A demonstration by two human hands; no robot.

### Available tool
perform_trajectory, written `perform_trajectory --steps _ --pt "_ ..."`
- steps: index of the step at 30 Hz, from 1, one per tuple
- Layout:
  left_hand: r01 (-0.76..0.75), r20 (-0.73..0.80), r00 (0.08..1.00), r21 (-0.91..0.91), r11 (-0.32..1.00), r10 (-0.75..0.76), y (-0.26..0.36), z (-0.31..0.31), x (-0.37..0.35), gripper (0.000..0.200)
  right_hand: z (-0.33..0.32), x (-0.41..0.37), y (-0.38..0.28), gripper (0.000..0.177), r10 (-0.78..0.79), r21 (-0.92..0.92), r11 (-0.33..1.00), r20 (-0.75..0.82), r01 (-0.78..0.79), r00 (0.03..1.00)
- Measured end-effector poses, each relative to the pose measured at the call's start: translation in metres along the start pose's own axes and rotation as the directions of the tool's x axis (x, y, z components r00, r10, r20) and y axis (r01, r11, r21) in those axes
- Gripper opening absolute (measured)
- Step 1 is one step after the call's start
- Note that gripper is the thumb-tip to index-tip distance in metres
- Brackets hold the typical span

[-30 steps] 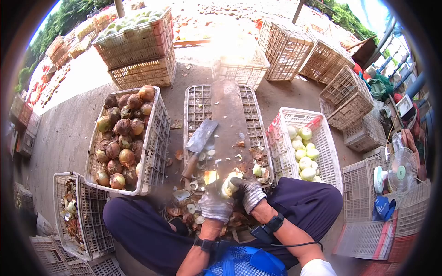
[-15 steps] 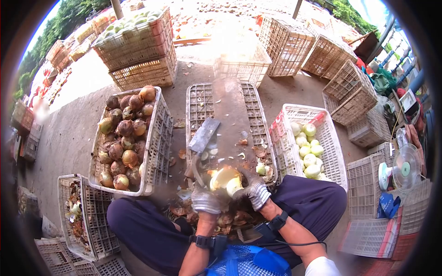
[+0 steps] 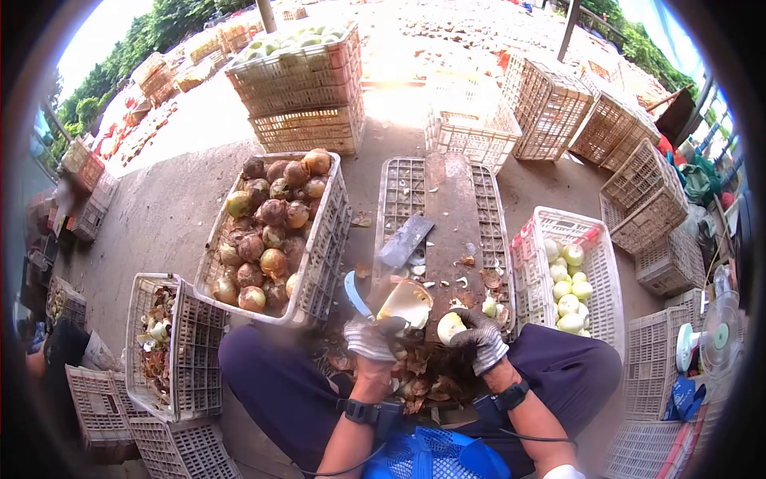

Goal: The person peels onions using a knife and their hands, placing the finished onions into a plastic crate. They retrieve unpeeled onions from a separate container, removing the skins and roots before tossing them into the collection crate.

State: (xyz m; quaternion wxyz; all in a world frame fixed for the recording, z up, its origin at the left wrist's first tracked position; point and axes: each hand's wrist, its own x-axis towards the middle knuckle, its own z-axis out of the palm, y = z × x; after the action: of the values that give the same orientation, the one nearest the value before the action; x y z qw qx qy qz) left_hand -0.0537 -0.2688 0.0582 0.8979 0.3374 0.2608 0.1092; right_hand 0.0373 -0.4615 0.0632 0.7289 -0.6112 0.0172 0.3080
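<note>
Peeled onion (image 3: 449, 327) in closed right hand (image 3: 481, 345), loose skin (image 3: 405, 302) in gripping left hand (image 3: 369, 338) just beside

Harsh sunlight bleaches ground behind the stacked crates (image 3: 299, 88); before them, shade, the peeled onion (image 3: 451, 327) gleaming. Fisheye edges curve into black.

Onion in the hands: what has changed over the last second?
The hands drew apart: the left hand now holds the stripped skin shell, pulled off leftward; the right hand keeps the pale peeled onion. The cleaver stays on the board.
</note>
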Motion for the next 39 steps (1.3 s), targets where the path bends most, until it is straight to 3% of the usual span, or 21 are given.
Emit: perform_trajectory --steps 4,5,6,8,10,11,13,16,17,18,20,22,23,25,27,29,30,32,34,36,39 --pt "-0.02 -0.058 0.998 0.136 0.991 0.028 0.038 0.023 -0.021 0.021 -0.001 -0.003 -0.004 0.053 0.126 0.337 0.933 0.012 -0.123 0.992" --pt "-0.249 0.101 0.968 0.466 0.849 0.229 0.037 0.01 -0.011 0.02 -0.006 0.004 0.005 0.053 0.081 0.304 0.95 -0.012 -0.074 0.997" --pt "-0.464 0.254 0.874 0.689 0.557 0.415 0.035 -0.003 -0.002 0.02 -0.009 0.002 0.003 0.051 0.13 0.333 0.932 0.067 -0.145 0.989" --pt "-0.295 0.033 0.952 0.381 0.876 0.306 0.054 -0.014 -0.01 0.016 -0.008 0.024 0.039 0.037 0.144 0.392 0.91 -0.002 -0.132 0.99" --pt "-0.588 0.205 0.801 0.445 0.676 0.562 0.061 -0.026 -0.002 0.017 -0.009 0.007 0.004 0.046 0.097 0.334 0.936 0.064 -0.113 0.993" --pt "-0.341 0.021 0.94 0.023 0.94 0.341 0.098 0.004 -0.029 0.019 -0.003 0.004 -0.001 0.048 0.089 0.338 0.936 0.036 -0.096 0.995" --pt "-0.288 0.205 0.936 -0.027 0.957 0.288 0.132 -0.04 -0.031 0.02 -0.005 0.007 -0.003 0.048 0.14 0.398 0.906 0.039 -0.144 0.989" --pt "-0.458 0.408 0.788 -0.111 0.882 0.46 0.221 -0.092 -0.066 0.029 -0.004 0.006 -0.003 0.046 0.107 0.405 0.906 0.054 -0.12 0.993" --pt "-0.577 0.106 0.814 0.033 0.816 0.571 0.246 -0.105 -0.083 0.027 0.002 0.001 -0.006 0.045 0.094 0.399 0.913 0.001 -0.087 0.996" --pt "-0.581 -0.207 0.755 0.228 0.781 0.622 0.271 -0.118 -0.101 0.026 0.002 0.003 -0.006 0.045 0.096 0.39 0.917 -0.007 -0.085 0.995" --pt "-0.6 -0.357 0.437 0.569 0.563 0.826 0.329 -0.134 -0.141 0.036 0.001 0.006 -0.004 0.045 0.104 0.373 0.923 -0.019 -0.09 0.994" --pt "-0.369 -0.234 0.128 0.891 0.265 0.964 0.378 -0.182 -0.174 0.043 0.0 0.012 -0.002 0.045 0.107 0.366 0.925 -0.002 -0.099 0.994" --pt "-0.077 -0.077 0.035 0.994 0.079 0.996 0.403 -0.219 -0.187 0.046 -0.002 0.014 -0.001 0.045 0.105 0.361 0.927 0.005 -0.1 0.994" --pt "0.594 -0.144 0.062 0.8 0.08 0.988 0.425 -0.24 -0.208 0.044 -0.009 0.017 0.001 0.045 0.092 0.347 0.933 0.021 -0.094 0.996" --pt "0.687 -0.26 0.202 0.725 0.052 0.944 0.427 -0.281 -0.216 0.046 -0.016 0.019 0.004 0.045 0.066 0.305 0.949 0.041 -0.076 0.997" --pt "0.858 -0.211 0.321 0.477 -0.189 0.923 0.421 -0.371 -0.21 0.047 -0.023 0.018 0.01 0.039 0.056 0.176 0.983 0.004 -0.055 0.998" --pt "0.855 -0.212 0.356 0.468 -0.225 0.91 0.413 -0.376 -0.2 0.044 0.02 -0.008 -0.024 0.036 -0.01 0.165 0.986 0.028 0.005 1.0" --pt "0.688 -0.185 0.341 0.717 -0.11 0.922 0.403 -0.328 -0.178 0.039 0.021 -0.012 -0.031 0.064 -0.011 -0.105 0.994 -0.001 0.01 1.0" --pt "0.284 -0.214 0.349 0.952 0.115 0.912 0.386 -0.251 -0.15 0.034 0.03 -0.021 -0.036 0.065 -0.04 -0.013 0.999 0.062 0.041 0.997" --pt "-0.079 -0.287 0.462 0.929 0.362 0.839 0.356 -0.162 -0.139 0.031 0.028 -0.022 -0.04 0.065 -0.122 -0.065 0.989 0.191 0.136 0.974" --pt "-0.265 -0.266 0.713 0.755 0.6 0.649 0.286 -0.053 -0.129 0.029 0.023 -0.016 -0.029 0.073 -0.331 -0.288 0.886 0.158 0.364 0.93"
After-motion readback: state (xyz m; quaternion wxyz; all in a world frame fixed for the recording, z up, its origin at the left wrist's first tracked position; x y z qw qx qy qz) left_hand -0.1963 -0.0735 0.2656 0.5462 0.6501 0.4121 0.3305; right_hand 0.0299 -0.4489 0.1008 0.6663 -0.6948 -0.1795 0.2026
